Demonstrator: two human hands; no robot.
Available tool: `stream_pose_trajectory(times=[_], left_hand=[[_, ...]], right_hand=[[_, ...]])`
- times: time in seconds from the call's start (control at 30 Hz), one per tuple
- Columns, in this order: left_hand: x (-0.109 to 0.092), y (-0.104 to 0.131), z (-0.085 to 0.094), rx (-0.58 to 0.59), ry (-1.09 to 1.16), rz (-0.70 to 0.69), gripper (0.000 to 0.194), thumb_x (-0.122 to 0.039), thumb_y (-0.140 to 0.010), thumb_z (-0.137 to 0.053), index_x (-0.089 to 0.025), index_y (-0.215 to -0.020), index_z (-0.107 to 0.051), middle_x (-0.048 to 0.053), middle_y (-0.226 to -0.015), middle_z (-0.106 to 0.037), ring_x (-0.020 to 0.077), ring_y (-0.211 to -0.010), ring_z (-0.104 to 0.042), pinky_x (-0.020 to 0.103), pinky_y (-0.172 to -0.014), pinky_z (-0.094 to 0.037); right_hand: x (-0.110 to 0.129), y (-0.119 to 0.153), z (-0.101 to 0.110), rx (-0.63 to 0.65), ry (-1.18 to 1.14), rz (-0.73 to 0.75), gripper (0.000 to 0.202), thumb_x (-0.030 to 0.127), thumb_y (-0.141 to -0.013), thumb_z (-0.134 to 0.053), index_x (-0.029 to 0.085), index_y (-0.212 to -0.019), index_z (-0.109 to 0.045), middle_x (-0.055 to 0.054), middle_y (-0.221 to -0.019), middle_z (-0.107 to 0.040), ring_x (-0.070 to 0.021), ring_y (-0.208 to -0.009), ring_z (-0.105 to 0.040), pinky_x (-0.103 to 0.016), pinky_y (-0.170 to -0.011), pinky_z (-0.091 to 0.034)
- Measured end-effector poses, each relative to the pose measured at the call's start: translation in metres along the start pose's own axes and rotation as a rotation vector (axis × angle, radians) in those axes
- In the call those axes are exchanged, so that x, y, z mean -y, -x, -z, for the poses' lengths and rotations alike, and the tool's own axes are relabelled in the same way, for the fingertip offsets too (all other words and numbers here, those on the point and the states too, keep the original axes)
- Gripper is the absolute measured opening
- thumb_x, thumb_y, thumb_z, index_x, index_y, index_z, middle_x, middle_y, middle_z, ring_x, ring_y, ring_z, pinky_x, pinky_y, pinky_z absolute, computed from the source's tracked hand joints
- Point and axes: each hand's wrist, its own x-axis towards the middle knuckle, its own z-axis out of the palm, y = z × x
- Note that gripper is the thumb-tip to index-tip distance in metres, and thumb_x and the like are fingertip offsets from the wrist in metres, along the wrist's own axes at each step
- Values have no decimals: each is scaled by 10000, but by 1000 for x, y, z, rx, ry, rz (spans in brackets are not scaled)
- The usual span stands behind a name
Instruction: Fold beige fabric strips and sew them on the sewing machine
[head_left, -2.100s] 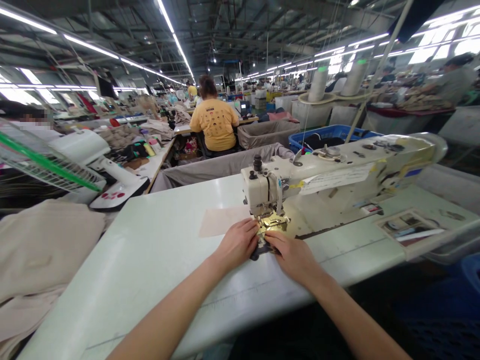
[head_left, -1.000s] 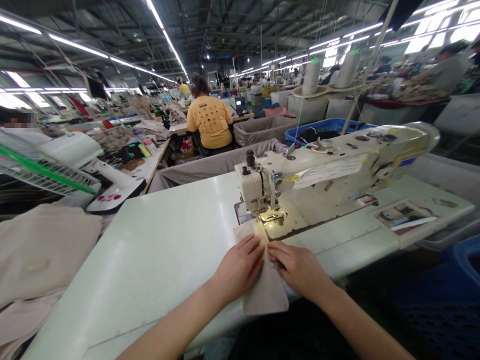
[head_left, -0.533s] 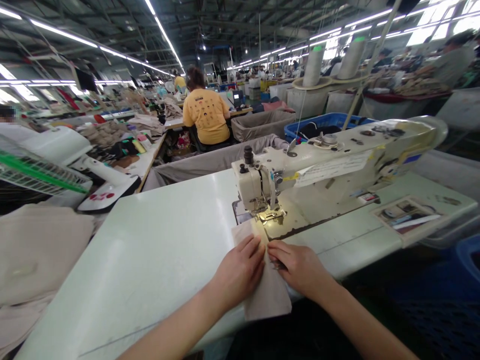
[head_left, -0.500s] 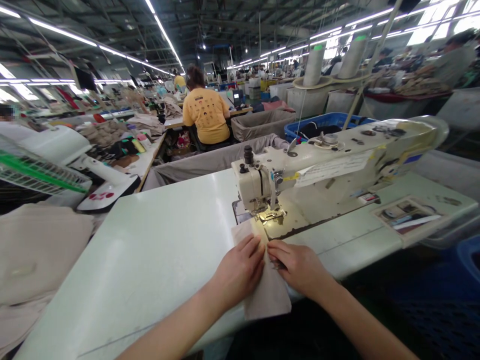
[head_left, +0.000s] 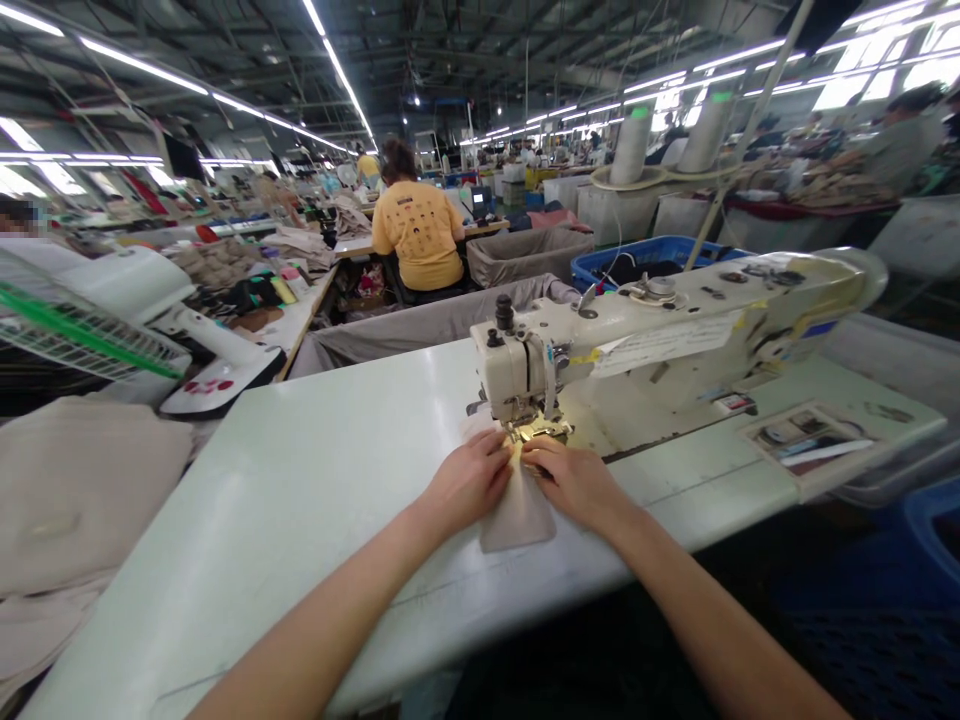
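A narrow light beige fabric piece (head_left: 516,525) lies on the pale green sewing table (head_left: 360,470), its far end under the needle area of a white sewing machine (head_left: 517,370). My left hand (head_left: 469,478) presses on the fabric's left side with its fingers together, close to the lit presser foot (head_left: 523,432). From the right, my right hand (head_left: 576,482) has its fingers bent and closed on the fabric's edge. Something small and dark shows under those fingers, too unclear to name. The fingertips of both hands nearly meet at the needle.
Beige fabric pieces (head_left: 82,490) are piled at the left, near a white fan (head_left: 225,370). A tray of small tools (head_left: 814,445) is set into the table's right end. Thread cones (head_left: 634,150) stand behind the machine. A person in a yellow shirt (head_left: 420,235) sits ahead.
Both hands have moved forward toward the needle, and the fabric has gone with them. Less of it now extends toward me, and its near end lies wholly on the table.
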Motion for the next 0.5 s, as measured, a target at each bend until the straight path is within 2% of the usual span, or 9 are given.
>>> stream_pose_trajectory(times=[0.2,0.5], left_hand=[[2,7,-6,-75,47,6,274,-184,-980,-476,-140,-1202,-630,166,-1355,-583,275,-1278,-553,468,-1094,-504],[1,8,-7,-74,41,-9,248,-185,-984,-484,-146,-1173,-638,155,-1335,-598,270,-1286,-552,459,-1106,-496]], right_hand=[[5,23,-9,-123,104,-189,146,177,-965,-555,212,-1011,-689,-45,-977,-694,-196,-789,-678,-267,-661,-480],[3,32,-17,-104,73,-201,179,186,-973,-526,230,-1051,-681,-57,-1025,-745,-221,-896,-701,-280,-739,-488]])
